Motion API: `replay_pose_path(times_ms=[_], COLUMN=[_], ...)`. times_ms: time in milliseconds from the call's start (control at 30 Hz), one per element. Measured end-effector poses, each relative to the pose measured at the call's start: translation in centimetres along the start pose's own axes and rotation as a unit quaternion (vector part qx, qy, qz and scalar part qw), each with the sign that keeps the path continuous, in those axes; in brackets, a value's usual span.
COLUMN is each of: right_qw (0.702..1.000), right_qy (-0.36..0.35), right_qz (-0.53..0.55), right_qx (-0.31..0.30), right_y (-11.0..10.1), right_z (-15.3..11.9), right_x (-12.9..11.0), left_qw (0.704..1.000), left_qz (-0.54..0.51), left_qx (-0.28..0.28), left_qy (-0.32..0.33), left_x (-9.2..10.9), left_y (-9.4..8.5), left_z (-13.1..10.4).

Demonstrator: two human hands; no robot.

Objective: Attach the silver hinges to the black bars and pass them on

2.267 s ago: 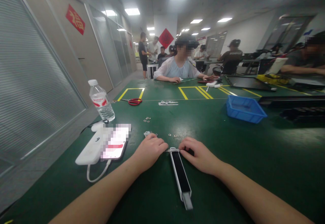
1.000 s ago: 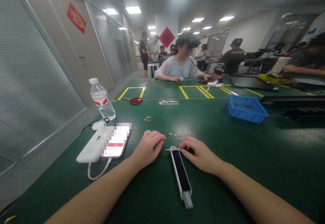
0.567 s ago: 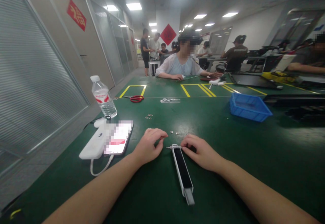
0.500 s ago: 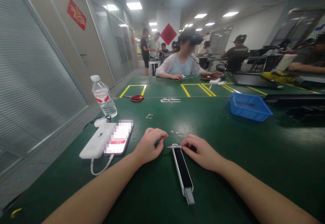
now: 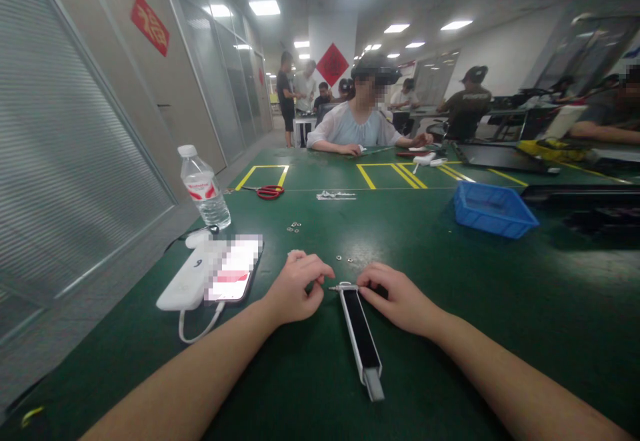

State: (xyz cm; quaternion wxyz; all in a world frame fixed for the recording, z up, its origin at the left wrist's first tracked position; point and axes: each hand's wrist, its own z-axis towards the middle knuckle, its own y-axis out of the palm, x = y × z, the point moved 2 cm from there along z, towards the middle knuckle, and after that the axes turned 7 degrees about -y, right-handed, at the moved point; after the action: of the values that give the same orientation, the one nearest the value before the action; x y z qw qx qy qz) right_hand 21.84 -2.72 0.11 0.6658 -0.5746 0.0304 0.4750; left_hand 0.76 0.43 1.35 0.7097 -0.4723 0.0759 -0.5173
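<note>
A long, narrow white device with a black face (image 5: 361,331) lies on the green table, a grey tab (image 5: 374,385) protruding from its near end. Across its far end runs a thin metal pin (image 5: 335,288), its pointed tip sticking out to the left. My right hand (image 5: 395,298) pinches the pin's right end between thumb and index finger. Just left of the tip is my left hand (image 5: 300,288), index finger stretched towards it and thumb apart, with nothing visible between them. Two small metal nuts or washers (image 5: 345,259) lie beyond the device.
Several more small metal rings (image 5: 294,226) lie farther off. At left are a phone (image 5: 235,268), a cabled white power bank (image 5: 187,281) and a water bottle (image 5: 205,188). Red-handled scissors (image 5: 270,192) and a blue bin (image 5: 494,211) lie beyond. A person (image 5: 363,118) sits opposite.
My left index finger has moved slightly right and down towards the pin's tip, and the thumb has curled in. My right hand and the device stay in place.
</note>
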Motion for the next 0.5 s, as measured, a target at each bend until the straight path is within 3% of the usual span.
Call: replay_pose_path(times_ms=[333, 500], right_qw=[1.0, 1.0], right_qy=[-0.001, -0.001], right_qz=[-0.001, -0.002], right_qx=[-0.002, 0.0], right_y=[-0.08, -0.06], right_z=[0.04, 0.04], right_x=[-0.16, -0.15], left_qw=[0.997, 0.997], left_qz=[-0.004, -0.031], left_qx=[-0.074, -0.065], left_qy=[0.0, 0.013], left_x=[0.17, 0.31], left_y=[0.18, 0.1], left_z=[0.09, 0.14])
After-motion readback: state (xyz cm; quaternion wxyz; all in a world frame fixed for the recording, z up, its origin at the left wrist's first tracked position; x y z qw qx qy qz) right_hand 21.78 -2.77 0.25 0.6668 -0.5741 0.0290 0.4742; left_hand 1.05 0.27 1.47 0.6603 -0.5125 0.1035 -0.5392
